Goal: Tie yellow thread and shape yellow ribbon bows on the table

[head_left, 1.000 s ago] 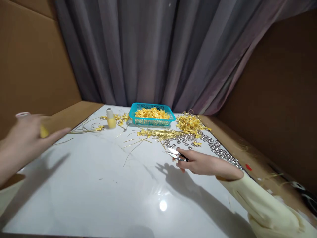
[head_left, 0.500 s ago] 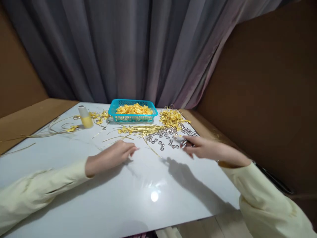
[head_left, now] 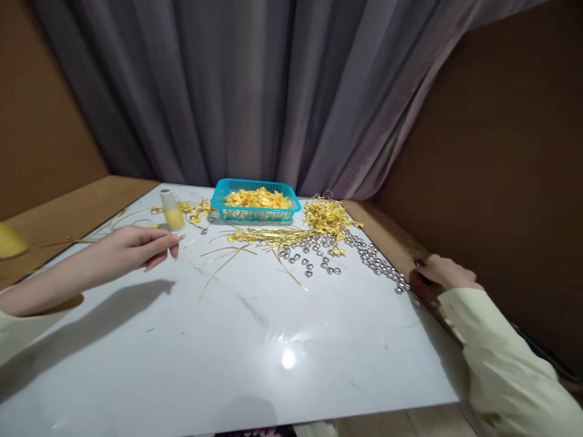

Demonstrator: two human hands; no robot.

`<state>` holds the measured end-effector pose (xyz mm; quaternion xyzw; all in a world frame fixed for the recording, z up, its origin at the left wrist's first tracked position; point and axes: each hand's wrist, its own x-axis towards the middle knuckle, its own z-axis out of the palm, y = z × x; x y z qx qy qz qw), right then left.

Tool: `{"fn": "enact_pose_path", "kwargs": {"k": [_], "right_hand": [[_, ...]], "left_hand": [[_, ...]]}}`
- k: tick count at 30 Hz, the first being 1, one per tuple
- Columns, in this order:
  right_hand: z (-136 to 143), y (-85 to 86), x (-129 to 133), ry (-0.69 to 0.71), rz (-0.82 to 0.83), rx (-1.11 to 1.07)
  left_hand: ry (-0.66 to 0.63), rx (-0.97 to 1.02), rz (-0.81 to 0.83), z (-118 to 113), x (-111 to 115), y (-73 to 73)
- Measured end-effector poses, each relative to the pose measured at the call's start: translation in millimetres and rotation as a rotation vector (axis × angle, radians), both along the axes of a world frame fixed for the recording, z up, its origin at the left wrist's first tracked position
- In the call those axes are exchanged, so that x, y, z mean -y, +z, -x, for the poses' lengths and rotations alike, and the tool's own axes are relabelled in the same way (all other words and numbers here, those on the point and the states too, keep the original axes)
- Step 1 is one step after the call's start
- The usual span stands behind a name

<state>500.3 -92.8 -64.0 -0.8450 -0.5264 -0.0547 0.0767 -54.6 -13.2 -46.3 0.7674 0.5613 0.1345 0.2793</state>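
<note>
My left hand [head_left: 146,247] is over the left of the white tabletop [head_left: 218,370], in front of the bottle [head_left: 173,217] with yellow contents. Its fingers are drawn together; anything between them is too small to see. My right hand [head_left: 449,273] is at the table's right edge, fingers curled round a dark object [head_left: 419,263], mostly hidden and blurred. Left of it are many small silvery pieces [head_left: 376,262]. Gold wires [head_left: 268,235] lie mid-table, their right end near a bunch of yellow petal-like pieces [head_left: 327,217].
A turquoise basket [head_left: 217,209] of yellow pieces stands at the back. Yellow flower-like pieces [head_left: 197,209] and wires lie behind the bottle. A yellow round object [head_left: 11,241] shows at the left edge. Grey curtains hang behind; brown panels flank both sides.
My left hand has moved left from mid-table towards the bottle. My right hand has moved right, away from the silvery pieces, to the table's edge. The view has shifted slightly.
</note>
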Motion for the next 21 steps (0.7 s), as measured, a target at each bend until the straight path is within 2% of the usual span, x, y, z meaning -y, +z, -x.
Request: {"fn": "enact_pose_path", "kwargs": {"k": [2, 4, 7, 9, 11, 13, 15, 17, 21], "right_hand": [[20, 9.6, -9, -0.066, 0.046, 0.032], [53, 17.3, -23, 0.01, 0.082, 0.016], [132, 17.3, -45, 0.335, 0.145, -0.107], [194, 9.9, -56, 0.575, 0.188, -0.197], [252, 0.2, -65, 0.928, 0.193, -0.365], [299, -8.5, -74, 1.11, 0.179, -0.414], [334, -15.4, -85, 1.202, 0.218, -0.434], [356, -21.6, -95, 1.224, 0.305, -0.499], [378, -35.6, -108, 1.224, 0.482, -0.82]], "left_hand": [[-0.014, 0.034, 0.047, 5, 6, -4.3], [0.005, 0.074, 0.079, 9, 13, -8.3], [0.089, 0.172, 0.11, 14, 22, -12.5], [0.152, 0.256, 0.137, 19, 26, -14.7], [0.192, 0.33, 0.168, 24, 26, -16.5], [0.193, 0.396, 0.192, 29, 25, -17.6], [0.167, 0.46, 0.2, 33, 25, -17.3], [0.145, 0.511, 0.198, 35, 25, -16.1], [0.129, 0.539, 0.205, 36, 28, -12.3]]}}
